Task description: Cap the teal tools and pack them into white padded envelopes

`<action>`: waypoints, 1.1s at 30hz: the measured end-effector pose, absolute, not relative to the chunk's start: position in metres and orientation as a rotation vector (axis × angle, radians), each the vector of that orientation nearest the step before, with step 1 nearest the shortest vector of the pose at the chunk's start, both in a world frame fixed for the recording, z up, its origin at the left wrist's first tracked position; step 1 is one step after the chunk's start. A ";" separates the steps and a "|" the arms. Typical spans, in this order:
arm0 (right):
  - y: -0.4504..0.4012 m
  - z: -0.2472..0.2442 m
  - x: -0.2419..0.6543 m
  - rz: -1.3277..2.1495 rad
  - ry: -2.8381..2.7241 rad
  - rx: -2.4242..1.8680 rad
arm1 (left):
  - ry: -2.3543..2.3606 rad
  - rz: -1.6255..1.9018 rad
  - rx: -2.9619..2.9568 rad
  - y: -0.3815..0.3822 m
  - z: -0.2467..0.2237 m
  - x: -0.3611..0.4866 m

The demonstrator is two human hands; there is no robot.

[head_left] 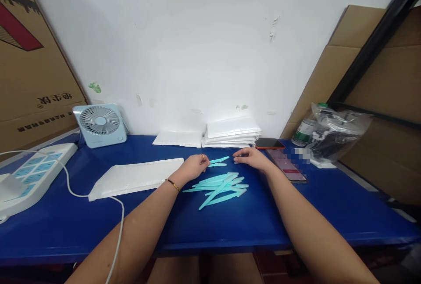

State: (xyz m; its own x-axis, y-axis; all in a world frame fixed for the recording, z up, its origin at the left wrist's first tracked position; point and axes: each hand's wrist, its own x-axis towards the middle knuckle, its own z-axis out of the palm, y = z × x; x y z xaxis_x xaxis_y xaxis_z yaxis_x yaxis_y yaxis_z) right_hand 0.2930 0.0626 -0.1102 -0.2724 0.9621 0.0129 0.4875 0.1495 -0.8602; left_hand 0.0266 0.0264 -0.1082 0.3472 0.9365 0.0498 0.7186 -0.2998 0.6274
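Note:
In the head view my left hand (194, 166) pinches two turquoise eyebrow razors (219, 161), whose slim bodies point right, toward my other hand. Fingertips nearly together, my right hand (251, 158) hovers just past their ends; a tiny pale, see-through piece shows at its thumb, too small to name. Below both hands, a loose pile of similar turquoise razors (220, 187) lies on the blue table (223, 231). Beside my left wrist rests a flat white packet (131, 178).
White packets (232, 132) are stacked by the wall, with another packet (179, 138) left of them. Two phones (287, 165) lie at right, near a bottle (304, 131) and a clear plastic bag (337, 134). At left are a fan (100, 124), a power strip (36, 174) and a white cable (121, 218).

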 end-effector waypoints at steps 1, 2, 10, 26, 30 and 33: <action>0.060 -0.109 0.288 1.009 -1.889 -1.353 | 1.438 0.588 2.118 0.026 -0.108 0.028; 0.058 -0.109 0.283 0.992 -1.933 -1.323 | 1.434 0.609 2.128 0.026 -0.109 0.029; 0.057 -0.111 0.271 1.094 -1.879 -1.234 | 1.422 0.624 2.052 0.028 -0.110 0.035; 0.044 -0.090 0.285 0.730 -2.502 -1.382 | 1.615 0.466 2.364 0.030 -0.114 0.026; 0.041 -0.089 0.281 0.720 -2.589 -1.341 | 1.547 0.545 2.348 0.025 -0.108 0.028; 0.040 -0.091 0.281 0.705 -2.590 -1.317 | 1.379 0.562 2.400 0.017 -0.102 0.033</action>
